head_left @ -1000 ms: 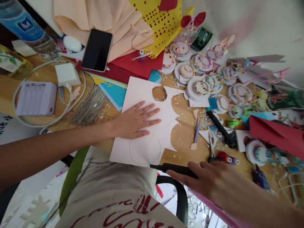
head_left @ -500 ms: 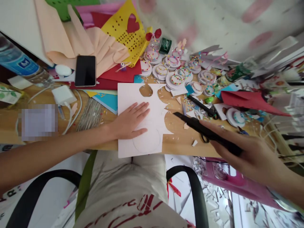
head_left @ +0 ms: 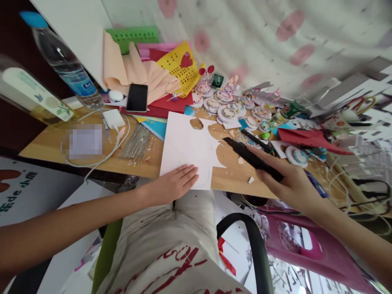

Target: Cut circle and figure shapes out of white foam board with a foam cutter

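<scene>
A white sheet of card [head_left: 186, 143] lies at the table's front edge, with a hole near its top and curved cut-outs along its right side. A faint drawn curve shows near its lower part. Flat on the sheet's lower edge rests my left hand [head_left: 177, 183], fingers stretched out and close to each other. My right hand [head_left: 290, 179] is wrapped round a black utility knife [head_left: 254, 157]. The knife's tip points left towards the cut side of the card, apart from it.
Behind the card stand several small bead-trimmed white discs [head_left: 229, 112]. A phone [head_left: 136, 98], a water bottle [head_left: 73, 73] and a white charger [head_left: 114, 118] with its cable are at left. Red paper [head_left: 312, 139] and paper scraps [head_left: 251, 179] lie at right.
My left hand has slid down the card to its lower edge. The card has tilted slightly. My right hand still holds the knife, and the camera view has shifted.
</scene>
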`<state>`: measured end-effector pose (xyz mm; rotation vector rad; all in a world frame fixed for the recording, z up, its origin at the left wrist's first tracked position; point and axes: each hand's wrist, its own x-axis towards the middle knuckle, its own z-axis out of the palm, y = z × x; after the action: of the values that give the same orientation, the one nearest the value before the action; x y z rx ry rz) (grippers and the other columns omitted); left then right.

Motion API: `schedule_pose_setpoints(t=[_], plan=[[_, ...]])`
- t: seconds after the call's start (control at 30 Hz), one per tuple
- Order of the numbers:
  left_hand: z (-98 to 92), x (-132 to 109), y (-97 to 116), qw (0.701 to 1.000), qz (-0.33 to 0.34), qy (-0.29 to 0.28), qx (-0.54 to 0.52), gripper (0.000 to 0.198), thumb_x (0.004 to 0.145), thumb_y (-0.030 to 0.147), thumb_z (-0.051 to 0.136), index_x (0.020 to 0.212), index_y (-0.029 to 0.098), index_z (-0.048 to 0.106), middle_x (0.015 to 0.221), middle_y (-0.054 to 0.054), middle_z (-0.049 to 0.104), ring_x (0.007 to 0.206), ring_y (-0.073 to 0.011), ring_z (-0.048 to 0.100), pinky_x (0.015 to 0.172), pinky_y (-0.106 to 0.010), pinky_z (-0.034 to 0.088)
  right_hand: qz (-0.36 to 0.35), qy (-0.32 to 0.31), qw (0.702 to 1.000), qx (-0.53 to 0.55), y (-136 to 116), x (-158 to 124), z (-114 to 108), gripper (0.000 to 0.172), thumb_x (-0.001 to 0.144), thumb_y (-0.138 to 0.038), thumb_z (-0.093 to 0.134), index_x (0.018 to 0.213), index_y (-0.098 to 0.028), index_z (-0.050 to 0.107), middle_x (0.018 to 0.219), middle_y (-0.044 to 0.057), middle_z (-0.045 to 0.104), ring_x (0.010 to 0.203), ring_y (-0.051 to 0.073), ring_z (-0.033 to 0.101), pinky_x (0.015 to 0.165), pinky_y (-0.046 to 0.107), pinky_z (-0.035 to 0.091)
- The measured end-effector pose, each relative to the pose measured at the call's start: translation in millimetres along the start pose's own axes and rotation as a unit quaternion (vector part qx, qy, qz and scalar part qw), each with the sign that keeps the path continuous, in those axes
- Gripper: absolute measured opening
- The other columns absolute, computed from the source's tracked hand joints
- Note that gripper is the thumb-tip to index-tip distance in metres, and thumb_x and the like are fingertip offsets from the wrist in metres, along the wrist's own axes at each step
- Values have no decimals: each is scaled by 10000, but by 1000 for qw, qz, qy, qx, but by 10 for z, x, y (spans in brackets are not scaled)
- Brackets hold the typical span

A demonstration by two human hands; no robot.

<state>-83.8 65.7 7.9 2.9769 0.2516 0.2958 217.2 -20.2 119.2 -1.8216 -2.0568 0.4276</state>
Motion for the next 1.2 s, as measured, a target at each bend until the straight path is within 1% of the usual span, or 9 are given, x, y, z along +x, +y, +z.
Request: schedule_pose_setpoints(t=[0.27,0.43,0.53,0.63,0.73,0.87,1.07,1.13,1.2], plan=[[19,-28,-69,999,-20,-21,-41,512,860,8,410,1360,73,503,1485,-208,427,1432,-295,305,1194,-463,293,-59,-27,997,-38,-90,93,180,552,881,-210,478,1433,-208,474,705,-7,681,404,91,464,443,216,392],[-154,-80,-54,997,11,-33,-67,459,872,58,447,1325,47,521,1462,-210,469,1400,-279,386,1176,-408,294,-48,-38,998,-20,-121,205,238,549,894,-217,489,1442,-223,459,768,-9,700,416,72,445,423,195,367],[-279,-291,37,982,-103,43,-150,269,935,230,472,1127,151,643,1205,-122,668,1142,-238,587,1017,-354,437,-28,-47,998,25,-88,248,317,534,904,-226,493,1437,-228,460,894,14,721,458,70,473,464,196,410],[-312,-571,100,883,-409,94,-213,337,948,328,442,694,185,612,706,-32,634,681,-169,576,650,-284,452,1,-43,996,84,-39,313,508,537,901,-247,523,1433,-216,453,1027,53,710,538,86,519,527,220,449],[-224,-740,99,736,-567,38,-368,466,889,521,504,579,182,583,579,-11,596,570,-163,544,565,-279,413,39,-35,985,166,-36,441,816,562,901,-280,536,1441,-179,419,854,30,668,549,105,491,521,241,430],[-76,-698,115,557,-549,71,-619,370,747,511,717,890,170,730,857,-51,751,769,-207,679,755,-317,517,79,-39,945,314,-144,663,1209,479,899,-318,537,1352,-175,473,645,-49,510,490,103,434,455,239,367],[-46,-420,119,394,-418,155,-804,364,717,350,776,1049,212,723,1150,-69,726,1117,-268,643,984,-380,476,100,-35,889,445,-295,831,1284,348,892,-322,551,1215,-196,517,539,-96,440,423,87,385,421,234,304],[-65,-290,74,358,-414,164,-821,450,701,385,779,1097,186,702,1156,-100,721,1108,-298,646,975,-412,486,89,-42,875,473,-303,825,1238,326,894,-321,552,1195,-201,518,539,-96,456,414,83,382,418,233,296],[-92,-164,34,381,-419,145,-811,483,708,362,789,1136,165,679,1143,-111,725,1088,-297,655,951,-401,498,85,-45,867,488,-298,803,1199,316,896,-317,555,1188,-202,519,536,-96,465,408,82,381,414,233,293]])
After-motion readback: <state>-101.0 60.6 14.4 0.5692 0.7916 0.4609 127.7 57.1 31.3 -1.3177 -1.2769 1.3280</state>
